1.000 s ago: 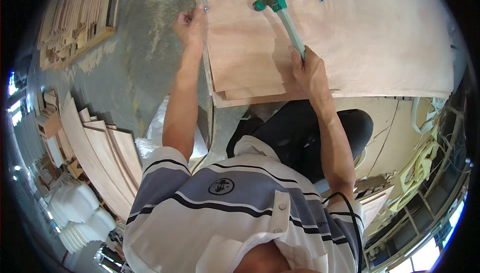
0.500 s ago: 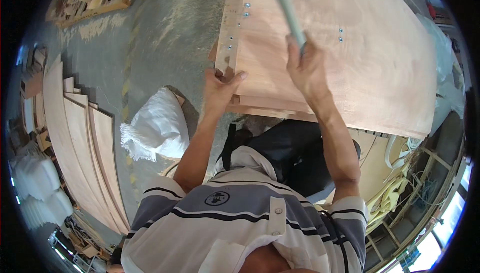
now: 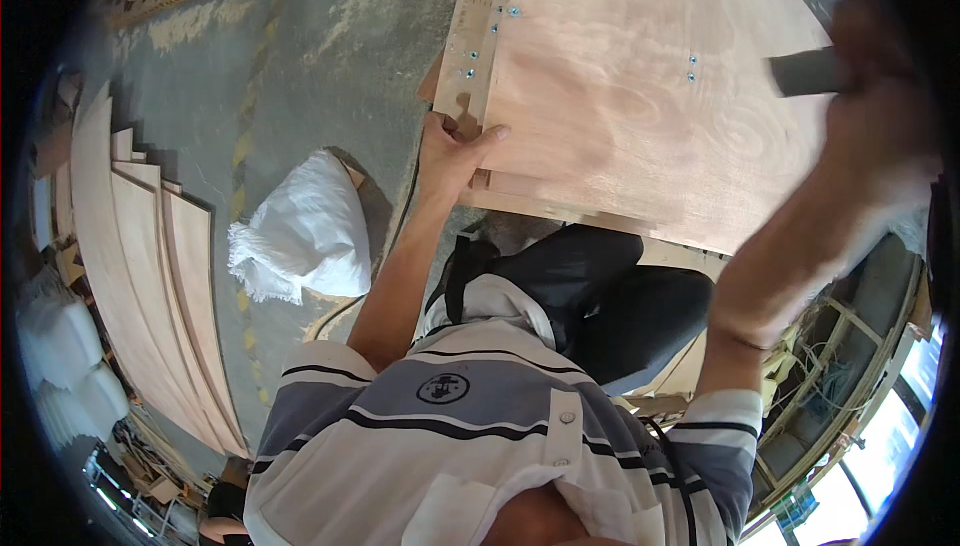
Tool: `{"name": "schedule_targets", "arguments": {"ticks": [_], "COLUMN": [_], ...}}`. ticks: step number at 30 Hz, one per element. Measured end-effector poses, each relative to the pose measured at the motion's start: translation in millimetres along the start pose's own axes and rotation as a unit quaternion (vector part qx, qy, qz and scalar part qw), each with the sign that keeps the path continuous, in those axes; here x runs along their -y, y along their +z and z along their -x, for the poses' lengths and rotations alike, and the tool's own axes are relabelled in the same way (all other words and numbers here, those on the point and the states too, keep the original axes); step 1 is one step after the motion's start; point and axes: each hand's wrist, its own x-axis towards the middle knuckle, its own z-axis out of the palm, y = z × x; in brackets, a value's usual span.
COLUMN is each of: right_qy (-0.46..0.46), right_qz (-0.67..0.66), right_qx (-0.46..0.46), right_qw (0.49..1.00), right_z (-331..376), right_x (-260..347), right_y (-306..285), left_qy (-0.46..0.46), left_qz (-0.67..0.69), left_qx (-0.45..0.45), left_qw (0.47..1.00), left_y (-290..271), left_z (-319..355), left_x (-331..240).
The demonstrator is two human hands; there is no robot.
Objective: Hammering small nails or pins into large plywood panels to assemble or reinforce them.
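Observation:
A broad plywood panel (image 3: 600, 106) lies in front of me, with a narrow wooden strip (image 3: 474, 21) along its left side. Small shiny metal fasteners (image 3: 515, 2) dot the strip and the panel. My left hand (image 3: 455, 146) is wrapped round the near end of the strip, its thumb lying on the panel face. Raised at the far right, smeared by motion, my right hand (image 3: 880, 126) is closed on a tool (image 3: 805, 73). Only a grey, blunt end of it juts out to the left; the rest is hidden or blurred.
A white woven sack (image 3: 310, 231) sits on the concrete floor left of my legs. Long wooden boards (image 3: 130, 276) lean farther left, near stacked white bundles (image 3: 65, 356). A wooden frame rack (image 3: 840, 346) stands at the lower right. A cable runs by the sack.
My right hand has swung from above the panel to the far right, carrying the tool. My left hand still holds the strip's near end. The view has shifted slightly.

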Motion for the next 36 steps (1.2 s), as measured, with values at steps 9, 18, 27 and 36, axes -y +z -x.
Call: {"name": "schedule_targets", "arguments": {"ticks": [9, 18, 27, 36], "right_qy": [0.070, 0.030, 0.411, 0.007], "right_qz": [-0.286, -0.076, -0.172, -0.034], "right_qx": [0.167, 0.158, 0.291, 0.093], "right_qw": [0.941, 0.984, 0.847, 0.995], "right_z": [46, 16, 36, 67], "right_x": [85, 68, 66, 54], "right_y": [78, 16, 33, 77], "left_qy": [-0.065, 0.002, 0.008, -0.029], "left_qz": [0.082, 0.018, 0.054, 0.016], "left_qx": [0.034, -0.006, -0.016, -0.010], "left_qw": [0.994, 1.000, 0.998, 0.999], "left_y": [-16, 2, -11, -9], "left_z": [9, -3, -5, -2], "left_x": [-17, -4, 17, -6]}}
